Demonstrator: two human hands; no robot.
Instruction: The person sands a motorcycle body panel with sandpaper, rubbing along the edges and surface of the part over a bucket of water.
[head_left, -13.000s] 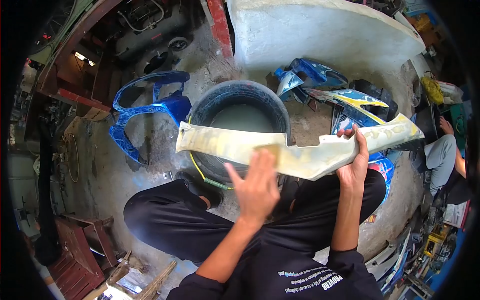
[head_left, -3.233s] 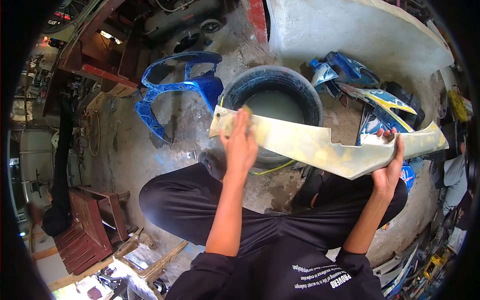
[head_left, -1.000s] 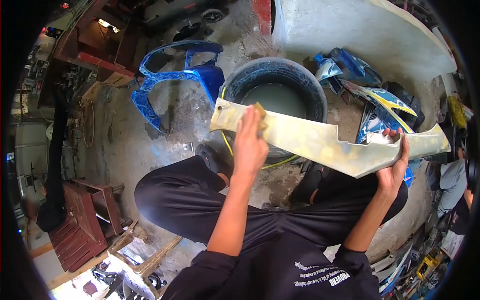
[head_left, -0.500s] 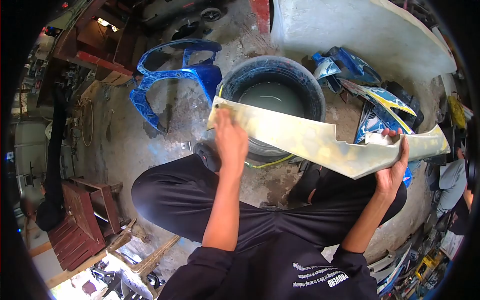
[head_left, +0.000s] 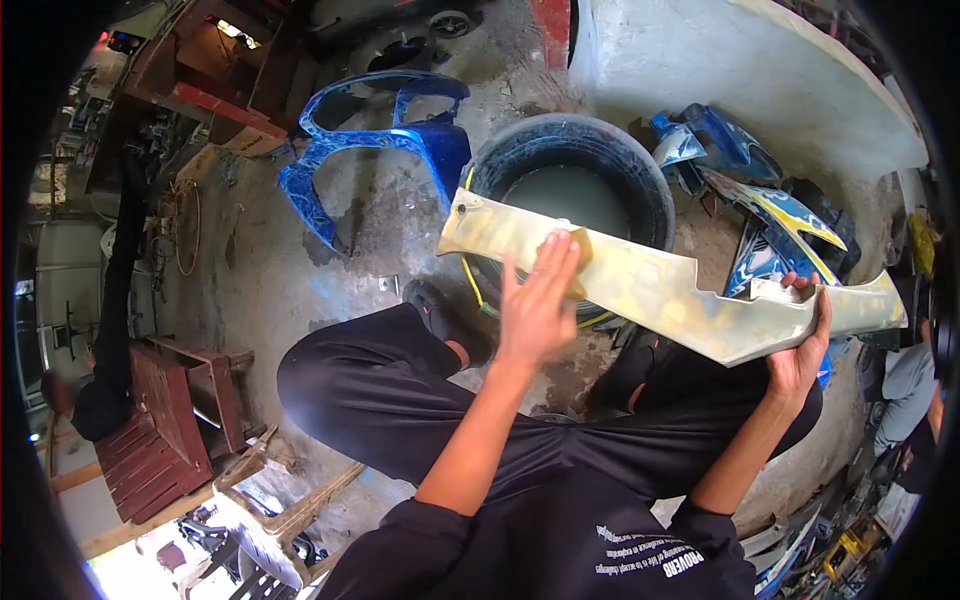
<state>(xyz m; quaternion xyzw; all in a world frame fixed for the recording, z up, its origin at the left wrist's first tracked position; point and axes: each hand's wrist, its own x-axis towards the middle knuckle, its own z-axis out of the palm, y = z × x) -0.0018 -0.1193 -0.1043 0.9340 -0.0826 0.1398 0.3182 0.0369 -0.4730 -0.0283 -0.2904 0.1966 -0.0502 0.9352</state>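
A long, cream-and-yellow patched body panel (head_left: 655, 290) lies slantwise above my lap, its left part in front of a black tub. My right hand (head_left: 800, 355) grips it near the notch towards the right end, thumb in front and fingertips over the top edge. Flat against the panel's left-middle face, my left hand (head_left: 540, 305) presses a yellow-brown piece of sandpaper (head_left: 581, 262), which shows beside and under the fingers. A hole marks the panel's left tip.
The black tub (head_left: 655, 195) holds cloudy water. A blue fairing frame (head_left: 440, 150) lies on the concrete left of it. Blue-white-yellow fairing pieces (head_left: 775, 215) lie to the right, by a white wall (head_left: 740, 75). A dark red wooden stool (head_left: 165, 425) is at the left.
My left hand has slid right along the panel, from its left tip towards the middle, and the sandpaper now shows. My right hand keeps its grip. The whole view has shifted slightly.
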